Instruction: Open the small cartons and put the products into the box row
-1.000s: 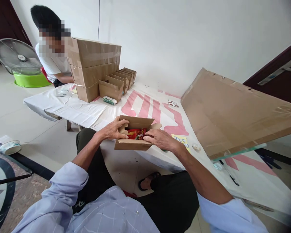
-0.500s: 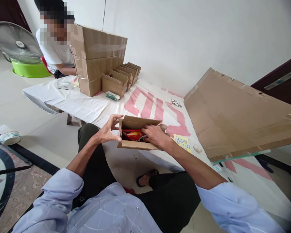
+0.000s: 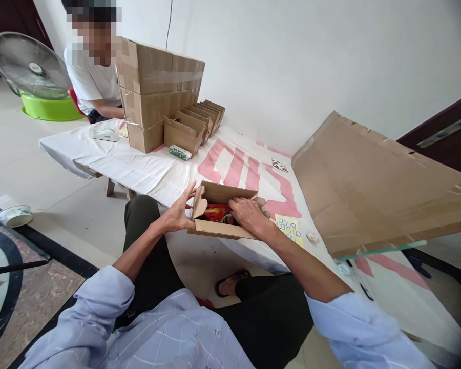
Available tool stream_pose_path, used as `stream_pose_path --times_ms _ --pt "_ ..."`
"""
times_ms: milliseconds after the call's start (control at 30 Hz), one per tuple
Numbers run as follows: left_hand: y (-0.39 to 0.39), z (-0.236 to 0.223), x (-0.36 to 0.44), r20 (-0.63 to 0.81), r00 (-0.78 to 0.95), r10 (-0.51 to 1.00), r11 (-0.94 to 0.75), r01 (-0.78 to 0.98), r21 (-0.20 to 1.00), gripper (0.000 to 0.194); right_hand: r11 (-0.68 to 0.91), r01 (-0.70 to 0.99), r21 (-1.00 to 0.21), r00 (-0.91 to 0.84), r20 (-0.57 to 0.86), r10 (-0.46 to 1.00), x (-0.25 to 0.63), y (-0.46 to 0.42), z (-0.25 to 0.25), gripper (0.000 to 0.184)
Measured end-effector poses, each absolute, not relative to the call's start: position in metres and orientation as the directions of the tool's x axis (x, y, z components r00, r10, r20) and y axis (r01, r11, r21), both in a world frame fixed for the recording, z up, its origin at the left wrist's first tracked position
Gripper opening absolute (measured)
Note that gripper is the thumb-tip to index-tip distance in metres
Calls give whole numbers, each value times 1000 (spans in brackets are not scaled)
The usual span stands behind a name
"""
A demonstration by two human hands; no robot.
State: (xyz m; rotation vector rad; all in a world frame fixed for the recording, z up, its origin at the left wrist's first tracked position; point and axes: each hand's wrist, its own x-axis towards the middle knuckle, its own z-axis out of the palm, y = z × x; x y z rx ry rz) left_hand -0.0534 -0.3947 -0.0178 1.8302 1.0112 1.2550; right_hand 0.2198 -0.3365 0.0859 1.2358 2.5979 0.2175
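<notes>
A small open cardboard box (image 3: 219,231) rests at the near edge of the white-covered table (image 3: 138,174). Red packets (image 3: 215,211) lie inside it. My left hand (image 3: 181,210) presses against the box's left end flap, fingers spread and pushing the flap up. My right hand (image 3: 248,212) lies over the right half of the box with its fingers curled down onto the packets; what they grip is hidden.
Stacked taped cartons (image 3: 159,92) and a row of folded small boxes (image 3: 195,125) stand at the far left, where another person (image 3: 94,77) sits. A big flat cardboard sheet (image 3: 372,179) leans at the right. Yellow sticker sheet (image 3: 288,225), fan (image 3: 28,64), bowl (image 3: 13,215).
My left hand let go of the box's near left corner and moved onto the left end flap, lifting it. My right hand slid from the front rim into the box.
</notes>
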Motion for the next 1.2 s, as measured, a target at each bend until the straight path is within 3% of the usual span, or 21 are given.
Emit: stream_pose_path --times_ms 167,300,867,1067,1200 --pt "-391 -18 -50 415 235 879 -463 206 862 153 609 753 248 -577 -194 793 223 -331 83 22" --pt "-390 -24 -50 412 248 876 -466 220 857 154 605 748 273 -575 -190 796 222 -329 81 28" --pt "-397 -47 -47 400 251 881 -464 297 835 146 591 784 187 -553 -221 803 229 -352 74 32" --pt "-391 -47 -50 412 283 866 -485 278 829 146 622 780 65 -618 -74 782 235 -353 75 29" --pt "-373 -44 -53 368 275 888 -435 249 865 152 679 731 -75 -651 221 726 256 -344 91 21"
